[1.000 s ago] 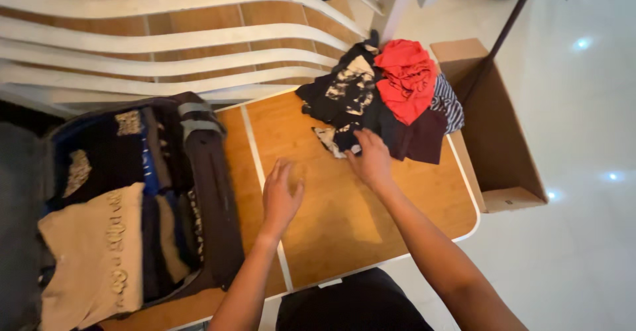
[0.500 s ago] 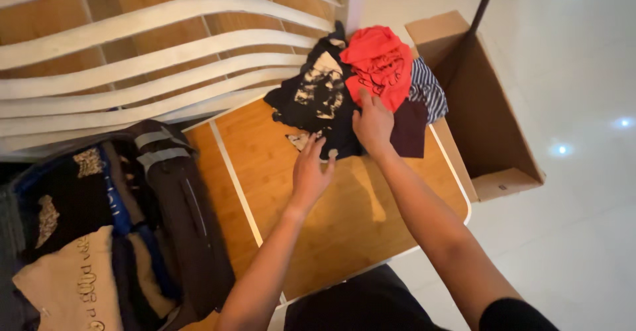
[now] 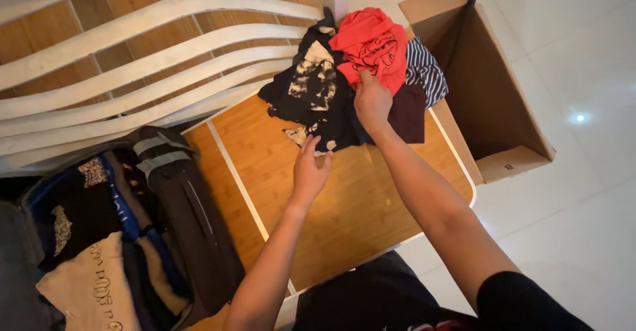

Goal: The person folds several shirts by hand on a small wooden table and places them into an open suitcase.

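Nearest to us, our two bare arms reach forward over the wooden table, whose white edging runs along its rim and across its top. To the left an open dark suitcase lies on the table, packed with folded clothes, a beige garment uppermost at the near end. Our left hand hovers with its grip loose, fingers spread and half open, the fingertips just touching the near edge of a black garment with pale blotches; it has hold of nothing that we can see. Farther on, our right hand rests on the pile of clothes, its grip closing at the lower edge of a red garment, though we cannot tell whether the fingers truly pinch the cloth. The red piece sits on top of the pile, with a striped garment and a dark maroon one beside it. Beyond stand white chair slats, and to the right an open cardboard box on the pale tiled floor.
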